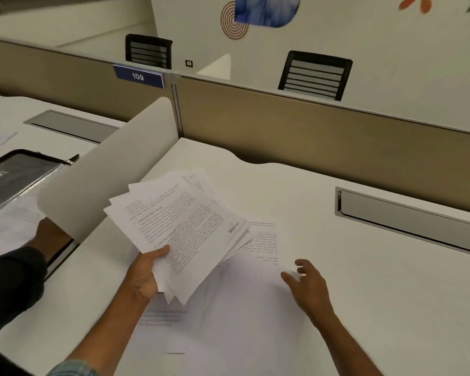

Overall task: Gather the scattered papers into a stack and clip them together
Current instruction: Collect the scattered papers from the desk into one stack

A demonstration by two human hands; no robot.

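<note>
My left hand (147, 275) grips a fanned bundle of printed papers (182, 223) by its near corner and holds it tilted above the white desk (364, 280). More loose sheets (258, 297) lie flat on the desk beneath and to the right of the bundle. My right hand (308, 284) hovers with relaxed fingers over the right edge of those sheets, fingertips at or just above the paper. No clip is visible.
A curved white side divider (106, 169) stands to the left. Beyond it, another person's dark-sleeved arm (14, 278) reaches over papers and a black zip folder (14, 175). A tan partition (323, 137) closes the back. A cable slot (407, 215) lies at right.
</note>
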